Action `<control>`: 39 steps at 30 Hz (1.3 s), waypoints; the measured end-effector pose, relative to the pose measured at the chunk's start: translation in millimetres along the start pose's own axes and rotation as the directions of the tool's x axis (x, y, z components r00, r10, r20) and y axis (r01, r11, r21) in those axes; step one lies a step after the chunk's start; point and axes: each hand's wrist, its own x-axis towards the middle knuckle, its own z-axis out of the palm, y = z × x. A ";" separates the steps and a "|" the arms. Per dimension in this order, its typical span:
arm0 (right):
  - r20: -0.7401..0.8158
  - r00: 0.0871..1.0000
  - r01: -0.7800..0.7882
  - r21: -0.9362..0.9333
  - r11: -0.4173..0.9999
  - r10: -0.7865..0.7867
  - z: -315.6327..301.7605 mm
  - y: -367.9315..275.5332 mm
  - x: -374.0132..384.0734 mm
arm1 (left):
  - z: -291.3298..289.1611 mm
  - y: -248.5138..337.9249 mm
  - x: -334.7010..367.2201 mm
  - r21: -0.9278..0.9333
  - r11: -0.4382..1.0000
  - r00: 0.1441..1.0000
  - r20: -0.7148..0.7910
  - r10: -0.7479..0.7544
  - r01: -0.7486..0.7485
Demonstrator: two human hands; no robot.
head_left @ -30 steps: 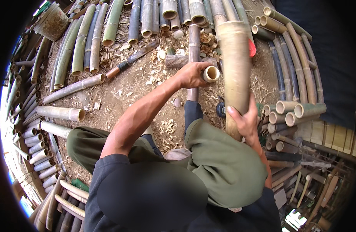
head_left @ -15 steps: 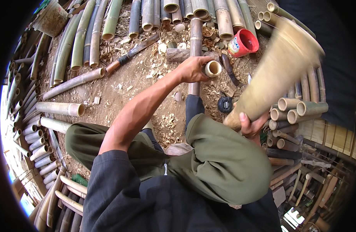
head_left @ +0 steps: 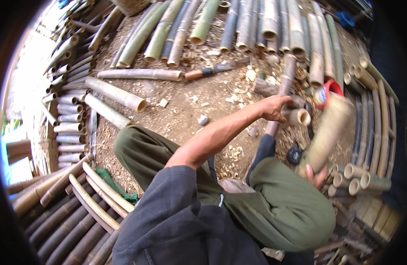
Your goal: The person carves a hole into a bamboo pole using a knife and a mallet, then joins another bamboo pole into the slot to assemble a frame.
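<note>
My left hand (head_left: pixel 275 108), arm stretched forward, has its thumb and fingers around the back end of a short bamboo tube (head_left: pixel 298 117). That tube's cut, hollow end points to the right. Low on the right, my right hand (head_left: pixel 317 176) grips the lower end of a thicker, pale bamboo piece (head_left: pixel 330 128), tilted up and away and blurred by motion. Part of the right hand is hidden behind this piece. A long bamboo pole (head_left: pixel 288 73) lies on the ground beyond the left hand, over a short log (head_left: pixel 264 87).
A red tub (head_left: pixel 330 92) stands just beyond the thick bamboo piece. A round black object (head_left: pixel 295 154) lies by my right knee. A long blade with an orange-brown handle (head_left: pixel 195 74) lies farther left. Rows of bamboo poles (head_left: pixel 163 31) and stacked tubes (head_left: pixel 71 117) surround the chip-strewn ground.
The view has swung left, so the scene sits farther right. The thick bamboo piece in my right hand has lowered and stands more upright. My left hand keeps the short tube.
</note>
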 end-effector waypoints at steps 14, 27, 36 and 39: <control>-0.277 0.889 -0.457 -0.557 0.694 0.363 -44.0 196.1 -62.6 | -169.9 -276.7 -242.1 -0.921 0.326 -0.476 -0.388 -0.789 0.211; -0.222 0.970 -0.116 -0.779 0.616 -0.098 -80.3 187.1 -89.2 | -129.8 -45.2 -128.9 -0.625 0.538 -0.045 -0.628 -0.777 -0.566; 0.280 0.930 0.224 0.088 0.971 -0.240 -27.1 -113.6 91.8 | 52.1 172.5 -37.5 -0.623 0.779 0.535 -0.635 -0.557 0.071; 0.394 0.861 0.261 0.202 0.944 -0.322 -9.8 -141.2 118.5 | 109.9 177.9 -39.1 -0.007 1.000 0.810 -0.586 -0.014 0.013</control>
